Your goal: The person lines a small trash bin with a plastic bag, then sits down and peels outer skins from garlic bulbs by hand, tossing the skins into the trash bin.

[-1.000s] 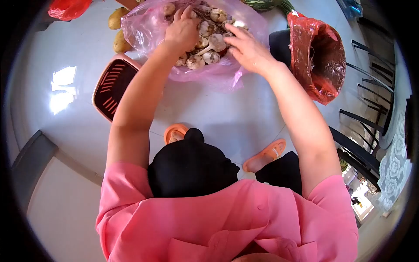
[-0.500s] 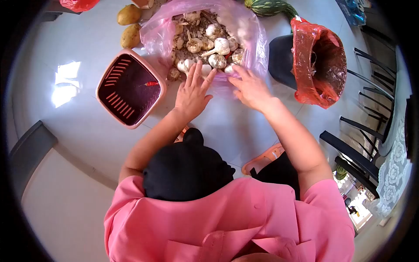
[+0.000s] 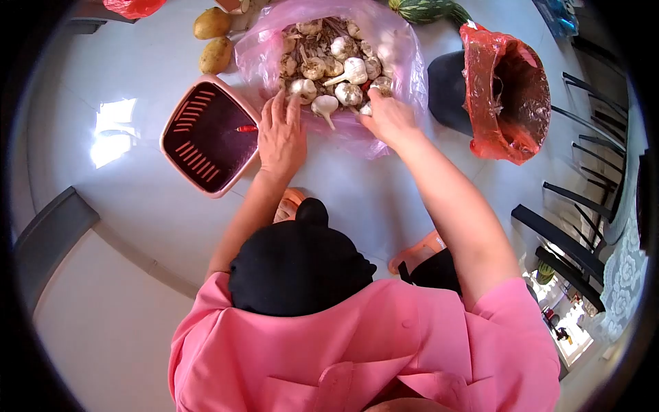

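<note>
A pink translucent plastic bag (image 3: 412,75) lies opened on the floor, with several garlic bulbs (image 3: 353,71) and loose dry skins in it. My left hand (image 3: 283,137) rests at the bag's near left edge, fingers apart and pointing away from me, beside a garlic bulb (image 3: 303,90). At the near right edge is my right hand (image 3: 390,122), its fingers bent down by the bulbs; its fingertips are partly hidden, so a grip cannot be made out. Between the hands, a white bulb with a long stem (image 3: 325,106) lies at the bag's near edge.
Left of the bag stands a pink-rimmed basket (image 3: 167,147) with a small red item (image 3: 246,128) inside. Two potatoes (image 3: 215,55) lie behind it. On the right is a dark bin (image 3: 447,93) beside a red bag-lined bin (image 3: 480,103). A green striped gourd (image 3: 422,10) lies at the back.
My left hand has moved left, and my right hand has turned its fingers down at the bulbs. The long-stemmed bulb between them now shows fully. The whole view has shifted slightly.
</note>
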A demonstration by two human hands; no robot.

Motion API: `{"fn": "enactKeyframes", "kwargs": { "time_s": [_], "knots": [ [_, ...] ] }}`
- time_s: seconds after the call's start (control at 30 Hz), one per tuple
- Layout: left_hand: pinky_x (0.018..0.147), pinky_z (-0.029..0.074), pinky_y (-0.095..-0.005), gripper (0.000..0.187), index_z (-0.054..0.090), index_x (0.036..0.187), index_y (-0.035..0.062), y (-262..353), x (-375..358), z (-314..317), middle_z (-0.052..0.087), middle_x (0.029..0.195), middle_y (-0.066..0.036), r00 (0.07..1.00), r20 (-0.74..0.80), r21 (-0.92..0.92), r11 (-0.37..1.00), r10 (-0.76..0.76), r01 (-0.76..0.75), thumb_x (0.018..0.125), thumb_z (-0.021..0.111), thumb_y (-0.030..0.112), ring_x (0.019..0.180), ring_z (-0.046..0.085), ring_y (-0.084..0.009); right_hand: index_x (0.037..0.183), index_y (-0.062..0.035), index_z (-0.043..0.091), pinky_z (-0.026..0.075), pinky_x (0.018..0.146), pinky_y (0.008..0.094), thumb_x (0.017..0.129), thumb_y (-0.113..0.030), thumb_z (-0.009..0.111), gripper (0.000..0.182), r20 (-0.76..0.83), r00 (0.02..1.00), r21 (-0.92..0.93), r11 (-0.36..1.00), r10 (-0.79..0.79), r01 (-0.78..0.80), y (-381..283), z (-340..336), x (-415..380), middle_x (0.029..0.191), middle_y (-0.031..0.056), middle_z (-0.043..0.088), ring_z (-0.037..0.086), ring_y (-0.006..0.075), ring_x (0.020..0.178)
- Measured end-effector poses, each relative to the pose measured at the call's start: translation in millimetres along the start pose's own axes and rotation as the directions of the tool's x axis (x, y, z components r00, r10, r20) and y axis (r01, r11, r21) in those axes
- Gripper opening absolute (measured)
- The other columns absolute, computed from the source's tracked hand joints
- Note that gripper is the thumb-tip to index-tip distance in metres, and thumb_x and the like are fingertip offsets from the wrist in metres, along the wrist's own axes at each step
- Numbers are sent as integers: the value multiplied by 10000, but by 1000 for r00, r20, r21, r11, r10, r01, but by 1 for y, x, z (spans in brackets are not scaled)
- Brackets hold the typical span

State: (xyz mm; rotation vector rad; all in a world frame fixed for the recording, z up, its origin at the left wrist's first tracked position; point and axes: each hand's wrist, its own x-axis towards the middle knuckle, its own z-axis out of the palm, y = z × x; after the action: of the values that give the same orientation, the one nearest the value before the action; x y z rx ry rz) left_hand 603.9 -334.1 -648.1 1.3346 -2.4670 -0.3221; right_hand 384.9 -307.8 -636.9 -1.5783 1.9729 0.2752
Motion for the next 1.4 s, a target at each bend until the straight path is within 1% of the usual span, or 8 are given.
{"fn": "enactKeyframes", "kwargs": {
  "time_s": [0.23, 0.63, 0.7, 1.0, 1.07, 1.13, 1.2, 1.4],
  "knots": [
    [893, 364, -463, 718, 185, 1432, 80, -18, 15, -1, 566, 1029, -121, 897, 424, 410, 910, -126, -65, 808, 532, 154, 888, 605, -274, 1112, -108, 446, 462, 828, 411, 742, -336, 690, 498, 31, 973, 346, 910, 230, -226, -9, -15, 3, 1088, 141, 619, 600, 313, 997],
    [792, 457, -437, 648, 223, 1373, 34, -26, 22, 3, 614, 1061, -182, 920, 358, 120, 985, -157, 121, 794, 511, 69, 947, 612, -334, 980, -45, 540, 485, 748, 367, 742, -360, 735, 440, -348, 905, 505, 862, 244, -38, 11, -18, 26, 962, 155, 647, 637, 270, 854],
    [788, 468, -423, 588, 284, 1349, 24, -15, 27, -15, 605, 1071, -169, 902, 378, 108, 977, -210, 182, 804, 499, 76, 934, 611, -324, 917, -37, 597, 481, 566, 297, 789, -308, 709, 320, -127, 909, 878, 471, 397, -83, 18, -17, 32, 786, 103, 666, 625, 168, 604],
    [751, 499, -383, 475, 502, 1217, 49, 4, 35, -74, 601, 1016, -131, 963, 173, -205, 949, -207, 241, 760, 631, 51, 891, 613, -301, 903, -15, 613, 445, 502, 212, 863, -123, 631, 117, -213, 881, 966, 228, 423, 124, 27, -19, 22, 716, 47, 644, 581, 86, 563],
    [733, 499, -359, 392, 520, 1192, 26, 1, 44, -56, 628, 988, -97, 884, 441, -705, 550, -155, 448, 820, 625, 91, 886, 626, -242, 899, -10, 609, 457, 516, 213, 870, -99, 621, 95, -262, 871, 965, 145, 417, 220, 23, -25, 14, 741, 48, 643, 592, 94, 591],
    [719, 491, -333, 327, 537, 1153, 12, 9, 54, -41, 640, 983, -75, 785, 608, -753, 226, -120, 618, 865, 622, 141, 898, 624, -190, 891, 0, 600, 490, 553, 221, 878, -74, 611, 76, -357, 864, 934, 103, 354, 343, 15, -47, -9, 791, 59, 642, 613, 112, 640],
    [715, 484, -307, 277, 540, 1119, 14, 12, 50, -11, 633, 1005, -77, 668, 741, -588, -414, 69, 695, 884, 605, 145, 912, 623, -192, 895, 1, 597, 511, 592, 227, 878, -70, 612, 74, -586, 757, 809, 261, 290, 527, 12, -77, -40, 797, 63, 640, 625, 118, 666],
    [713, 482, -292, 206, 527, 1101, 32, 28, 51, -3, 620, 1023, -85, 661, 691, -410, -593, 293, 692, 927, 531, 142, 923, 612, -200, 923, -22, 601, 518, 660, 231, 888, -48, 593, 45, -842, 397, 523, 733, 364, 436, 96, -149, -100, 868, 81, 653, 636, 125, 724]
  ]
}}
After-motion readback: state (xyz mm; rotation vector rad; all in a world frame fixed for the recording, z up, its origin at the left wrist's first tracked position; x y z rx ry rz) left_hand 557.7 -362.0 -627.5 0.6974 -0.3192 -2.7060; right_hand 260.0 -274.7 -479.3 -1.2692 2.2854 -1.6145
